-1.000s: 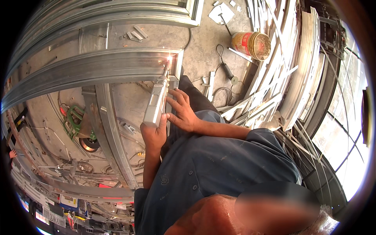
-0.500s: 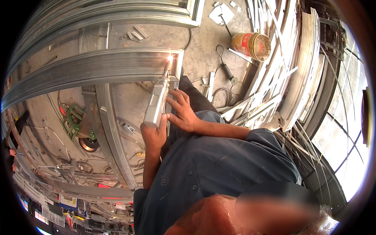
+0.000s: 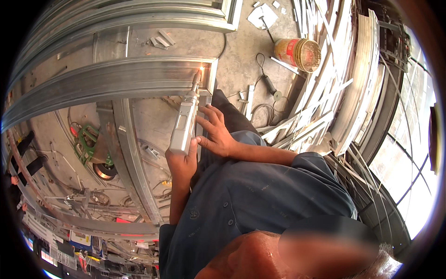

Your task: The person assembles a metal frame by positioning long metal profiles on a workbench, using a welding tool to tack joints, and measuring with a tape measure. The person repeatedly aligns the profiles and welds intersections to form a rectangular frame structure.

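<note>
The grey handheld torch (image 3: 185,124) is near the middle of the view, slanting up and slightly right, its narrow nozzle pointed at the inner face of a long metal frame. An orange-white glow shows at the nozzle tip, close to the frame's right corner.

At the far left edge, another person's hand (image 3: 14,180) shows, small and partly in shadow. Next comes a green metal stand (image 3: 83,148) on the floor, with a copper-coloured reel (image 3: 106,176) just beside it. A ribbed metal beam (image 3: 134,158) runs down from the long metal frame (image 3: 116,76), which spans the view from the left. Above that frame, small metal offcuts (image 3: 162,42) lie on the floor.

The person's left hand (image 3: 182,162) is wrapped around the torch's rear end, thumb along its right side. Just right of it, the right hand (image 3: 217,135) has its fingers loosely bent, fingertips beside the torch's right side; whether they grip it, I cannot tell.

Further right, a white sheet (image 3: 263,17) and a dark corded tool (image 3: 271,86) lie on the floor. A yellowish bucket (image 3: 285,52) lies on its side near a heap of pale metal strips (image 3: 320,114).
</note>
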